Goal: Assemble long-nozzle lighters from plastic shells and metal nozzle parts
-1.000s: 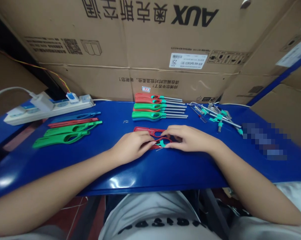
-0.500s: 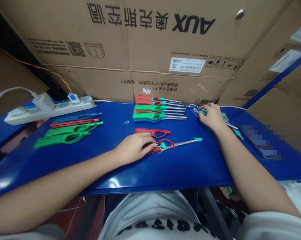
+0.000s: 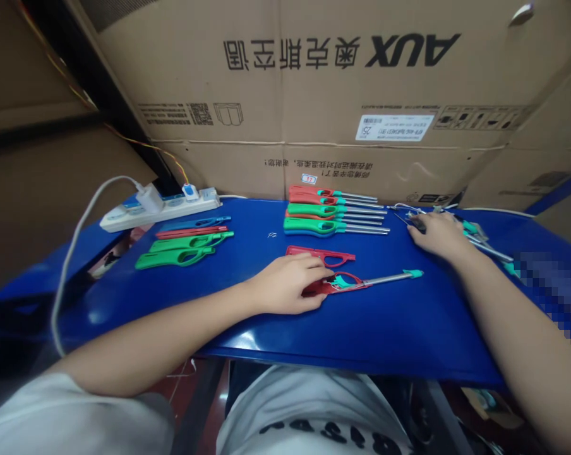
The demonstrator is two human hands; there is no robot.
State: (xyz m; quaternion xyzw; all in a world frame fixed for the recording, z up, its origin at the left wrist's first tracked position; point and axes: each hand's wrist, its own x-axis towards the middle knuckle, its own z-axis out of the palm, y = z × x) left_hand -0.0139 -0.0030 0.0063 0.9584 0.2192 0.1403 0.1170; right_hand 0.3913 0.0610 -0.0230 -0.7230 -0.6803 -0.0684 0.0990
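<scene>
My left hand [image 3: 292, 284] is curled over the handle of an opened red lighter [image 3: 352, 284], a long-nosed utility type lying on the blue table. A teal trigger and thin wires show inside its shell, and a metal tube with a teal tip points right. Just behind lies a matching red half shell [image 3: 335, 258]. My right hand [image 3: 439, 234] reaches into a pile of loose lighter parts [image 3: 484, 246] at the back right. Between its thumb and fingers is a small black part [image 3: 418, 222]; the other fingertips are partly hidden.
Several assembled lighters [image 3: 335, 212] in red and green lie stacked at the back middle. Green, red and blue shells [image 3: 181, 246] lie to the left, near a white power strip [image 3: 167, 208] with cables. A large cardboard sheet [image 3: 314, 95] stands behind the blue table [image 3: 342, 341].
The view has shifted left. My left hand has closed further over the red lighter's handle. My right hand stays at the parts pile, where a small black part now shows in its fingers.
</scene>
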